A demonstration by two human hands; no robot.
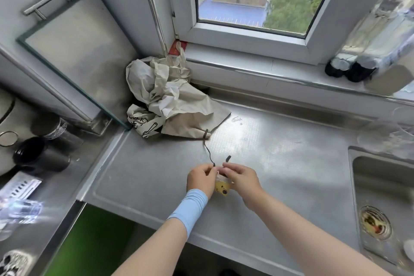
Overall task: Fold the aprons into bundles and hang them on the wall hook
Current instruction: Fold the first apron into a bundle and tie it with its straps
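A small rolled apron bundle (pixel 221 187), beige with a yellow cartoon print, sits on the steel counter (pixel 280 154) between my hands. My left hand (pixel 201 178) pinches a thin dark string (pixel 208 152) at the bundle's top. My right hand (pixel 240 177) pinches the string's other end, whose dark tip sticks up. A crumpled beige apron (pixel 170 98) with black print lies heaped in the back corner. The dark cord trails from my left hand towards the heap's near edge; I cannot tell whether it joins it. No wall hook is in view.
A sink (pixel 385 199) with a drain strainer lies at the right. Black cups (pixel 40 157) stand on the left counter beside a glass-edged panel (pixel 74 51). Dark bottles (pixel 349 69) stand on the window sill. Clear plastic items (pixel 389 132) sit behind the sink.
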